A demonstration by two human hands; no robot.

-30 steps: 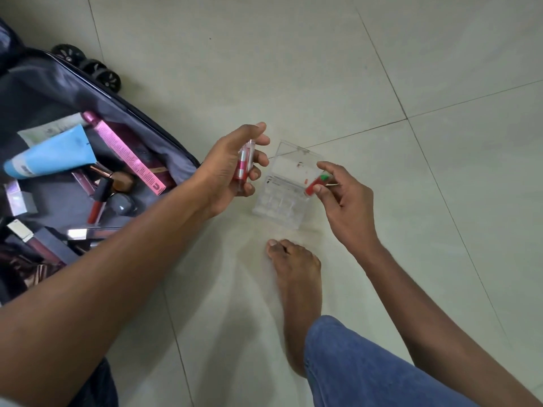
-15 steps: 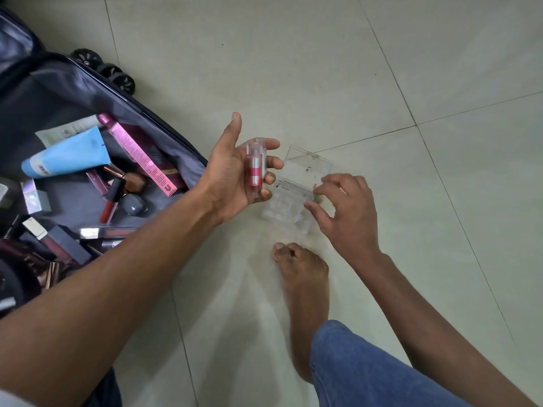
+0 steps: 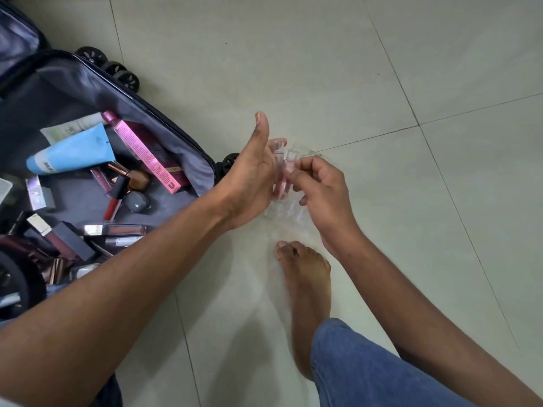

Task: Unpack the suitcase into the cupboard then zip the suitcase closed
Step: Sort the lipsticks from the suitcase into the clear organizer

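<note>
Gathering small items mid-frame, the left hand cradles a pink tube on loosely opened fingers while the right hand pinches it; suitcase still full.

This looks like a room in a home: the floor is laid with large pale glazed tiles with thin grout lines, and a person stands on it barefoot in blue jeans. An open wheeled suitcase lies flat at the left edge of the tiles, its grey lining strewn with personal cosmetics, among them a blue tube, a pink box and lipsticks.
</note>
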